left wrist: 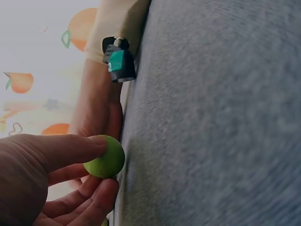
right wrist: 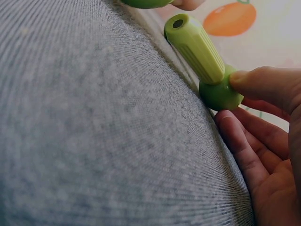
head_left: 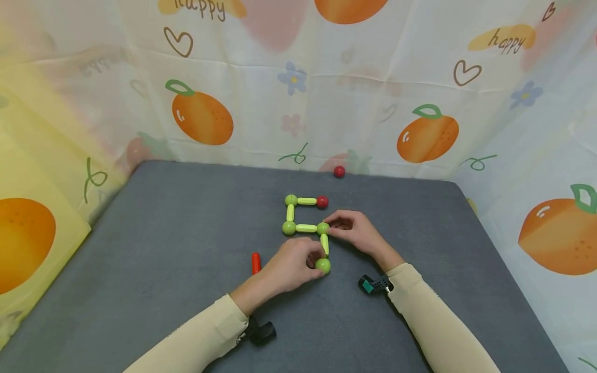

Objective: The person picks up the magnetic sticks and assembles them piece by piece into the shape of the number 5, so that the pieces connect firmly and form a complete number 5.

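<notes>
A chain of yellow-green rods and balls lies on the grey tabletop, bent at its corners. My right hand (head_left: 359,233) pinches the corner green ball (head_left: 323,228) between thumb and fingers. From that ball a ribbed rod (right wrist: 197,49) points toward me, its holed end exposed in the right wrist view. My left hand (head_left: 291,264) holds another green ball (left wrist: 110,162) by thumb and fingertips, close to that end, with a small gap between. Farther along the chain are two green balls (head_left: 289,228) and, at its far end, a red ball (head_left: 322,202).
A loose red rod (head_left: 256,263) lies left of my left hand, partly hidden by the wrist. Another red ball (head_left: 339,171) sits at the table's back edge, against the printed curtain (head_left: 261,114). Each wrist wears a black camera (head_left: 263,333).
</notes>
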Motion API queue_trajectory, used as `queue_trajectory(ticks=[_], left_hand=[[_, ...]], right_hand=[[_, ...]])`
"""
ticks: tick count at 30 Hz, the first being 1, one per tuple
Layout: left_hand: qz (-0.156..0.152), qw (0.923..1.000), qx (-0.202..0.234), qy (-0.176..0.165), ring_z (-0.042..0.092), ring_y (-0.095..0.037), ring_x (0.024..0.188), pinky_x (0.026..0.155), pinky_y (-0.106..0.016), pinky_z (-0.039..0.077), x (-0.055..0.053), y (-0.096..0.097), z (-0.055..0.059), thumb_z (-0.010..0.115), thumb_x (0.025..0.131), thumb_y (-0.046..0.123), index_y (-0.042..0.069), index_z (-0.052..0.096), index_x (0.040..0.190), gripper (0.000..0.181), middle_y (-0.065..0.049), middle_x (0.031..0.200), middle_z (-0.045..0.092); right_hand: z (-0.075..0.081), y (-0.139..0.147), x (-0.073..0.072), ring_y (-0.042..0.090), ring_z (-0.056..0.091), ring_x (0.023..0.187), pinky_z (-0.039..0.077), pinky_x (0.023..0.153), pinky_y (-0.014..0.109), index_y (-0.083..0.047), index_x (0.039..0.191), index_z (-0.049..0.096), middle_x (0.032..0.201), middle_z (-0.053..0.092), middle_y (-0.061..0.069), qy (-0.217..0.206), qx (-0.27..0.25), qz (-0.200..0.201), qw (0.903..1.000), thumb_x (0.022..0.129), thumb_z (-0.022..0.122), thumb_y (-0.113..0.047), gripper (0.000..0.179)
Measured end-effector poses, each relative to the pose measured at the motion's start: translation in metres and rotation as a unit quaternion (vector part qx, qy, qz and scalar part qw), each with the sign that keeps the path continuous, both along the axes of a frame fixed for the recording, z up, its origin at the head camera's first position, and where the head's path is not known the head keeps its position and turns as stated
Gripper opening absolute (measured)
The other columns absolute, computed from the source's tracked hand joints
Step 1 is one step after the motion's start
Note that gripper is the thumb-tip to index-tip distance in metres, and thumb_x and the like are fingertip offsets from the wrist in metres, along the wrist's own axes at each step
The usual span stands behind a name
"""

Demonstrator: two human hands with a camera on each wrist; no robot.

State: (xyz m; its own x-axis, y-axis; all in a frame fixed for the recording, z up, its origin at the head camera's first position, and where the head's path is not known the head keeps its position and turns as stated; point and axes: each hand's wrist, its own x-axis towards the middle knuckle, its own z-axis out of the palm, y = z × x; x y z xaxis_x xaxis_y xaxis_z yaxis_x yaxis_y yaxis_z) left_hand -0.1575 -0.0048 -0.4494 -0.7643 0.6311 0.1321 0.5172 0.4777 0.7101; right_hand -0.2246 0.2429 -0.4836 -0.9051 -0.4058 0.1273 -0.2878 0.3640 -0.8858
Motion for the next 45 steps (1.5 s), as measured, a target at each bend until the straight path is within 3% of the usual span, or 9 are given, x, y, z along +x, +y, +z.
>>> queue_trajectory(ticks=[9, 31, 45], left_hand=[[0.004, 0.9998, -0.004, 0.017, 0.064, -0.010, 0.081, 0.073, -0.025, 0.055, 0.0032, 0.0032, -0.0031, 0.095, 0.085, 0.008, 0.014, 0.076, 0.101, 0.025, 0.002, 0.093, 0.065], [0.020, 0.9996, -0.003, 0.020, 0.063, -0.013, 0.083, 0.075, -0.029, 0.054, -0.0008, 0.0061, -0.0048, 0.093, 0.088, 0.010, 0.014, 0.074, 0.101, 0.023, 0.001, 0.094, 0.063], [0.013, 0.9996, -0.006, 0.023, 0.066, -0.016, 0.091, 0.082, -0.031, 0.057, -0.0019, 0.0045, -0.0041, 0.093, 0.088, 0.011, 0.013, 0.076, 0.110, 0.029, -0.001, 0.101, 0.064]], right_hand=[[-0.0005, -0.0012, 0.0003, 0.025, 0.074, 0.098, 0.060, 0.085, 0.030, -0.007, 0.122, 0.080, 0.112, 0.077, 0.008, -0.008, -0.007, 0.002, 0.9999, 0.101, 0.079, -0.010, 0.021], [0.0018, -0.0007, 0.0011, 0.026, 0.073, 0.101, 0.059, 0.087, 0.030, -0.006, 0.123, 0.079, 0.115, 0.077, 0.009, -0.014, -0.001, 0.001, 0.9999, 0.103, 0.078, -0.012, 0.021], [0.0029, -0.0014, 0.0020, 0.027, 0.073, 0.100, 0.059, 0.085, 0.030, -0.007, 0.124, 0.079, 0.115, 0.076, 0.009, -0.010, 0.008, -0.003, 0.9999, 0.103, 0.079, -0.013, 0.022]])
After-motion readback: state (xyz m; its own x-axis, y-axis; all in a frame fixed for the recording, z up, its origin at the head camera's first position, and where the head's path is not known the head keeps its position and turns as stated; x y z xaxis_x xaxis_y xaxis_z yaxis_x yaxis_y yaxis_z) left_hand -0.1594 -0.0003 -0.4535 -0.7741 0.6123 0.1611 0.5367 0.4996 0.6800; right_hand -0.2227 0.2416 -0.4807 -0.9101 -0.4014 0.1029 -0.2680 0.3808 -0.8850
